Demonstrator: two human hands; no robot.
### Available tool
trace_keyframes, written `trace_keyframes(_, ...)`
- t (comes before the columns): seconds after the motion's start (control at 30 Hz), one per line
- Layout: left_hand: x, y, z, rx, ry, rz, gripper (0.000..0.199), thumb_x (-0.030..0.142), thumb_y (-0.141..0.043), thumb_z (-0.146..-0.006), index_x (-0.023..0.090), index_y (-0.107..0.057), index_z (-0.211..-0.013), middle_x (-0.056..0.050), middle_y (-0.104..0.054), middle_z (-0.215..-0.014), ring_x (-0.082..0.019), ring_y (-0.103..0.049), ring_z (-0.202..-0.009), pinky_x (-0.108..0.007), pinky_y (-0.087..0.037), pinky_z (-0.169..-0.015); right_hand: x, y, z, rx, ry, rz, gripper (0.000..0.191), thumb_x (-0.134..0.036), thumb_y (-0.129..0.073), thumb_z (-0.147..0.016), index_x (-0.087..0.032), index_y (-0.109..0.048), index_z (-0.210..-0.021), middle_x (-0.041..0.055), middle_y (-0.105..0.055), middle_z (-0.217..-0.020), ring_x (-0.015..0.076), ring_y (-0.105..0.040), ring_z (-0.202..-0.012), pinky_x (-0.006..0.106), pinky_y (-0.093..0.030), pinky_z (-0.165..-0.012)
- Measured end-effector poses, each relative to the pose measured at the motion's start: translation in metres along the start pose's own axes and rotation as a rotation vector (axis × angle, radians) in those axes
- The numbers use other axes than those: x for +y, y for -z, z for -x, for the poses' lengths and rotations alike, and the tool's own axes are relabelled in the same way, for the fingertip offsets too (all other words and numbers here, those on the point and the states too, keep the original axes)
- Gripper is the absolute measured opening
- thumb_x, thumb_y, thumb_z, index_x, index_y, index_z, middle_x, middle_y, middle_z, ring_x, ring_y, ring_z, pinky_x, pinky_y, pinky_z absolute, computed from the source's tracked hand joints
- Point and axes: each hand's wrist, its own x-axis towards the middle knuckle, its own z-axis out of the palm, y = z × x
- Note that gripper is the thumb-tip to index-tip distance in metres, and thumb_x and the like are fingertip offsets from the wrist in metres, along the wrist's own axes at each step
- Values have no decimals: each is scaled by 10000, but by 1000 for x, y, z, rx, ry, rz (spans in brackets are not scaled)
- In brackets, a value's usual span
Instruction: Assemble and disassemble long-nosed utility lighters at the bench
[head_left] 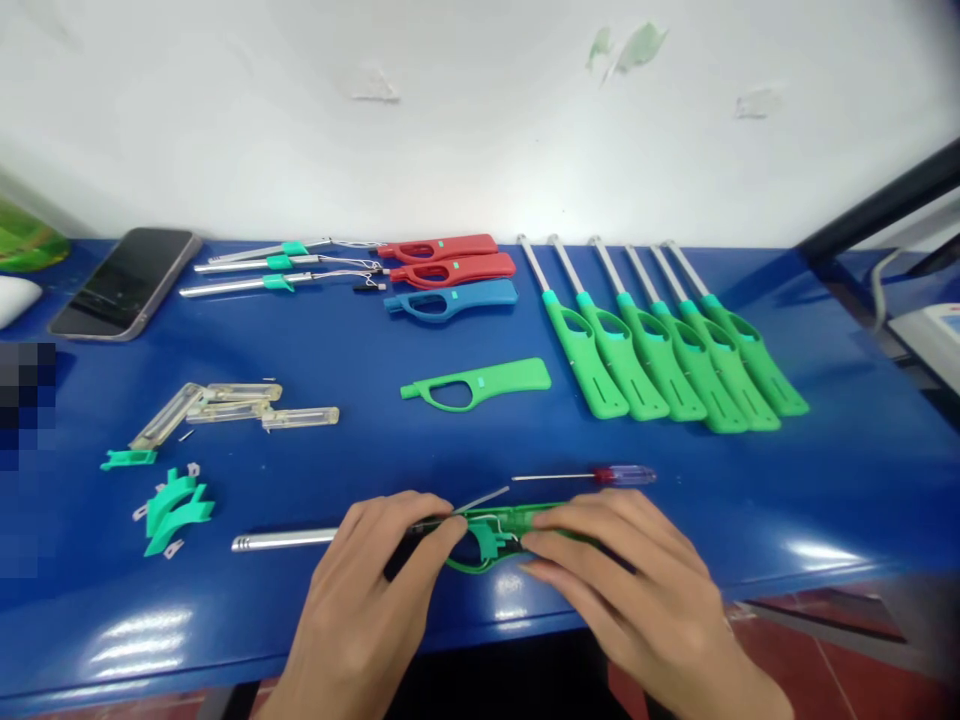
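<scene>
Two hands (364,595) (645,575) — palms down, curled — grip an open green lighter (517,519) between them.

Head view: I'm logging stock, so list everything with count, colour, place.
whole lighters: 6, green, back right
shells: 4, two red, one blue, one green, middle
tubes: 3, silver, back left
phone: 1, black, left
clear pieces: 4, yellowish, left
small bits: several, teal and silver, left
screwdriver: 1, purple-red, front centre
edge objects: several, mixed, sides
wall: 1, white, behind
table: 1, blue, beneath
floor: 1, red, below
thin stick: 1, whitish, front
open lighter: 1, green, front
hands: 2, bare, on open lighter
</scene>
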Motion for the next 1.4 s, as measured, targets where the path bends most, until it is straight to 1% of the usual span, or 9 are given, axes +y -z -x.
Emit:
trace_keyframes(0.13,0,0,0,4,-6,-13,395,-125,-567,-982,129,-728,-1237,-99,-657,-1233,-184,-605,-1141,-359,-477,-1027,-2,-6,7,24,-14,-9,181,-42,-673,-1029,-158,-785,-1111,33,-797,-1039,154,-682,-923,321,-515,-836)
trace_keyframes(0.23,3,1,-2,11,-13,-12,320,-84,-595,-996,119,-732,-1202,-98,-664,-1206,-187,-609,-1124,-356,-496,-1001,-3,-11,10,52,-5,10,190,-11,-706,-992,-135,-783,-1113,53,-787,-1005,164,-668,-905,335,-512,-807)
trace_keyframes(0.33,7,1,-4,18,-23,-13,185,32,-681,-1015,97,-717,-1184,-103,-663,-1180,-199,-619,-1111,-373,-513,-979,-3,-12,11,49,11,30,189,-27,-739,-974,-131,-786,-1124,58,-781,-979,174,-659,-889,346,-514,-795)
trace_keyframes(0.47,9,1,-3,25,-25,-17,204,117,-759,-994,94,-703,-1188,-107,-672,-1176,-219,-638,-1113,-393,-533,-954,-4,-11,9,21,8,43,151,-80,-758,-980,-140,-792,-1115,54,-777,-973,178,-655,-878,351,-512,-786)
trace_keyframes(0.6,8,2,-2,5,-6,-24,222,107,-752,-995,96,-698,-1210,-110,-670,-1185,-222,-639,-1122,-396,-541,-967,-5,-12,8,15,-2,59,138,-75,-778,-964,-141,-790,-1085,53,-774,-969,179,-644,-885,351,-501,-783)
trace_keyframes(0.73,9,2,0,-12,-7,-33,217,110,-740,-1004,97,-700,-1216,-108,-661,-1183,-218,-626,-1121,-395,-528,-973,-4,-13,9,10,4,56,154,-77,-765,-975,-144,-790,-1111,54,-773,-981,181,-638,-895,354,-496,-787)
trace_keyframes(1.0,12,-2,-9,30,-3,-3,121,87,-699,-1020,104,-705,-1140,-79,-648,-1149,-189,-604,-1076,-359,-495,-951,-3,-11,11,-14,-6,13,203,-43,-740,-979,-145,-790,-1147,60,-763,-987,181,-636,-878,359,-481,-760)
trace_keyframes(1.3,5,4,-8,4,-28,7,170,109,-716,-1018,102,-704,-1187,-91,-647,-1161,-204,-593,-1104,-374,-497,-956,-3,-15,14,40,-44,-37,157,-109,-719,-1031,-140,-771,-1176,38,-789,-1027,155,-669,-927,343,-514,-858)
trace_keyframes(1.4,3,5,-8,-7,-33,7,174,88,-695,-1027,116,-713,-1198,-86,-659,-1159,-199,-601,-1102,-383,-494,-967,-2,-15,14,46,-55,-59,155,-102,-711,-1033,-147,-763,-1172,39,-782,-1025,153,-670,-915,339,-519,-833)
